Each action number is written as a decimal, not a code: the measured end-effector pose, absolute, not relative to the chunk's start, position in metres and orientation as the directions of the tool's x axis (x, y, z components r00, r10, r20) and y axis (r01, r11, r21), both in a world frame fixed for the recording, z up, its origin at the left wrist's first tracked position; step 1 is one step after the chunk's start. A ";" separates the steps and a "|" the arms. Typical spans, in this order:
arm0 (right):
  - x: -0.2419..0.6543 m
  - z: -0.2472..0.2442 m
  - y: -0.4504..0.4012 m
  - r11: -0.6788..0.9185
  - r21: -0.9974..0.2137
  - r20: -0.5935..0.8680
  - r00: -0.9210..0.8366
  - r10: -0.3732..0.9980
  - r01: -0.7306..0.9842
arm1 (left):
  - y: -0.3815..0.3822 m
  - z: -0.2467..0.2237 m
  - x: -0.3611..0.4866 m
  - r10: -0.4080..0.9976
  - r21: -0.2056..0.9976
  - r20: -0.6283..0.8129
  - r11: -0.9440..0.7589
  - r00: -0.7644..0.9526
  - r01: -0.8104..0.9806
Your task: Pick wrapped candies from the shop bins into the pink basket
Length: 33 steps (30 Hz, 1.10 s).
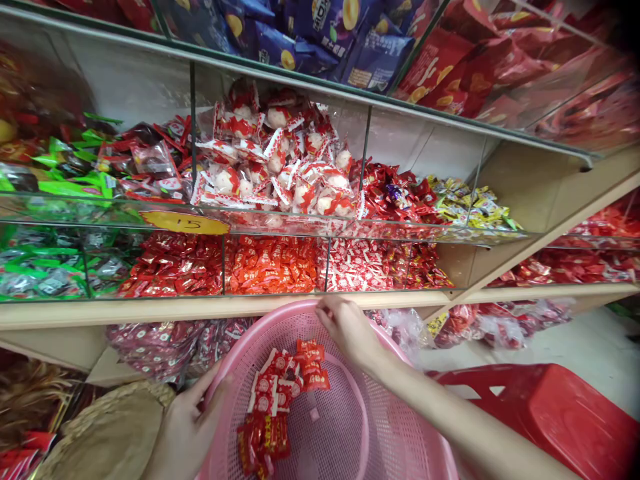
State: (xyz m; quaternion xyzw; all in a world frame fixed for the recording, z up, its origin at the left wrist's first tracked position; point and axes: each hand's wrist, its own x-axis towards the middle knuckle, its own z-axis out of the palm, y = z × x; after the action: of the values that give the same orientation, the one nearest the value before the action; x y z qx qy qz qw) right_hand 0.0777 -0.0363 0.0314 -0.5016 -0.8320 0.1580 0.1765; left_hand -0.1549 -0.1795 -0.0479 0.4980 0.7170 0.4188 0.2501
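Observation:
My left hand (193,417) is wrapped around the left rim of a pink plastic basket (240,343) with mesh walls. Above the basket's far rim, my right hand (347,327) has its fingers curled closed; what they hold, if anything, is hidden. Inside the basket, small wrapped candies lie toward the left: orange-red packets (313,367) at the top, red-and-white packets (273,387) in the middle, and dark red packets (265,437) with yellow print lowest. Just beyond the basket, the bottom shelf has bins of orange-red candies (273,263) and red-and-white candies (356,263).
Glass dividers separate the candy bins, and a wooden shelf edge (165,311) runs behind the basket. A yellow price tag (185,222) hangs above. At right stands a red plastic stool (565,413); at lower left is a woven round item (107,433). Bagged goods (155,347) sit beneath the shelf.

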 end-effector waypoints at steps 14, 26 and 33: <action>-0.004 0.043 0.041 0.357 0.052 0.085 -0.360 0.929 0.933 | -0.187 -0.051 -0.153 0.916 0.818 -0.033 0.255 -0.400 0.516; -0.007 0.035 0.050 0.329 0.040 0.085 -0.332 0.940 0.943 | -0.186 -0.050 -0.152 0.917 0.788 -0.020 0.259 -0.397 0.558; 0.000 0.039 0.037 0.361 -0.003 0.105 -0.359 0.928 0.933 | -0.186 -0.052 -0.154 0.930 0.802 0.016 0.206 -0.366 0.560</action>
State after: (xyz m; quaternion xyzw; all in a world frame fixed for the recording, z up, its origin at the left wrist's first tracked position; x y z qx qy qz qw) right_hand -0.0001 0.0367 0.0388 -0.5646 -0.8237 -0.0287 0.0443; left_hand -0.1536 -0.1862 -0.0518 0.5059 0.7364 0.3753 0.2467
